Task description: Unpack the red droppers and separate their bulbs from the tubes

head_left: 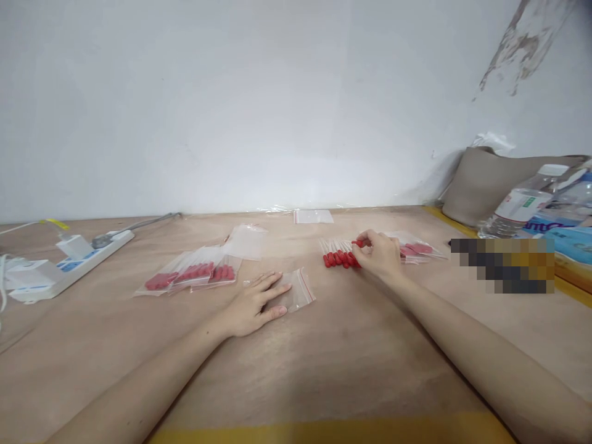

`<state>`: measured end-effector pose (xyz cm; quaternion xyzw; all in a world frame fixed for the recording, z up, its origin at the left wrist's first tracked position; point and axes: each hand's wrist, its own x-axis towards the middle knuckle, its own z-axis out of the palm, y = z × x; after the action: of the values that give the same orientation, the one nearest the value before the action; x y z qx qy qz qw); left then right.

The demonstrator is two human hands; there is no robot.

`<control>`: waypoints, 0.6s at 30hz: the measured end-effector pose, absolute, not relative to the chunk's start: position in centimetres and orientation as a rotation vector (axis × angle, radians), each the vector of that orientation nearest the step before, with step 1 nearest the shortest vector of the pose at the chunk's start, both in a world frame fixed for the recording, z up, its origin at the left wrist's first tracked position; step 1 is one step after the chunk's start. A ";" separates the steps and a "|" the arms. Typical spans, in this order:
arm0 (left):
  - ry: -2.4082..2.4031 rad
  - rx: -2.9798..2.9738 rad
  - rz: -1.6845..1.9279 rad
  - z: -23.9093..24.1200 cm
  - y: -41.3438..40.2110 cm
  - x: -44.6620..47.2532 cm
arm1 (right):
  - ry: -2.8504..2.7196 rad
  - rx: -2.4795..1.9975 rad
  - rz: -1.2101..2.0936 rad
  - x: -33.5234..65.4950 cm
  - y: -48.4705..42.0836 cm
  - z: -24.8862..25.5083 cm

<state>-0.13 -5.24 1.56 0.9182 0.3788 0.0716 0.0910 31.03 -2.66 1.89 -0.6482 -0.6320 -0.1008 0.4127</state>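
Observation:
My left hand [256, 305] lies flat on an empty-looking clear zip bag [300, 290], its fingers spread. Farther right, my right hand [382, 256] pinches a red-headed white stick [357, 243] at its red end, just above the row. Several more red-headed sticks [337, 259] lie side by side under and left of those fingers, white ends pointing to the wall. Partly behind my right hand are clear bags with red contents [419, 249]. To the left of my left hand, filled zip bags [197, 271] overlap in a fanned row.
Flat clear bags [247, 240] lie behind the filled ones, and a white packet [313, 216] rests near the wall. At left is a power strip [97, 259] with plugs and cables. A water bottle [520, 203] and a grey-brown bag [476, 185] stand at right.

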 end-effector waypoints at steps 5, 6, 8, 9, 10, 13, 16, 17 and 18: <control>1.107 2.701 0.263 1.5 -5.1 -0.1 | -1.662 -1.722 -0.223 30.5 -3.1 1.7; 1.103 2.698 0.270 1.5 -5.1 -0.1 | -1.643 -1.713 -0.222 30.3 -3.2 1.8; 1.106 2.694 0.271 1.5 -5.2 0.0 | -1.632 -1.651 -0.237 29.6 -3.6 2.0; 1.109 2.692 0.270 1.5 -5.2 0.0 | -1.661 -1.589 -0.234 29.0 -4.0 2.1; 1.112 2.691 0.271 1.5 -5.2 0.0 | -1.716 -1.510 -0.217 28.2 -4.4 2.2; 1.106 2.703 0.285 1.3 -5.1 -0.1 | -2.065 -1.147 -0.053 25.4 -6.2 2.2; 1.100 2.717 0.289 1.1 -5.1 -0.1 | -2.444 -0.869 0.053 23.0 -7.6 1.7; 1.107 2.706 0.295 1.1 -5.1 -0.2 | -2.507 -0.866 0.074 22.6 -7.8 1.4; 1.119 2.684 0.309 1.1 -5.2 -0.2 | -2.547 -0.896 0.099 22.4 -7.9 1.2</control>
<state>-0.16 -5.15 1.07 0.9124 0.3804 0.1050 0.1085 22.44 -7.91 1.17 -0.3236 -0.9200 0.0358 0.2183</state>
